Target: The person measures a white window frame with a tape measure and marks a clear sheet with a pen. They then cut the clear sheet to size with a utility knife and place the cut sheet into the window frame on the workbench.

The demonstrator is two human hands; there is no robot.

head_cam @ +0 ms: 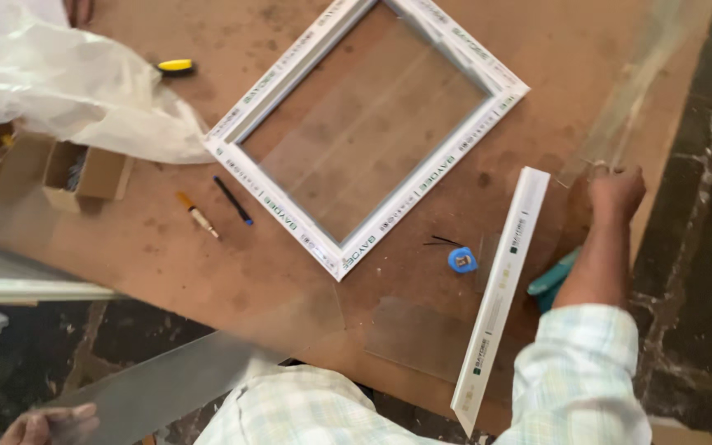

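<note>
While my right hand [615,191] pinches a clear strip [636,91] upright past the table [208,264] edge, my left hand [47,424] grips a glass pane [175,383] low beside it. A white frame [372,124] lies flat between.

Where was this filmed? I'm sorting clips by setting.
Probably a window-making workshop: a white window frame lies on a brown board worktable, a loose white frame strip lies beside it, and both hands hold clear panes.
</note>
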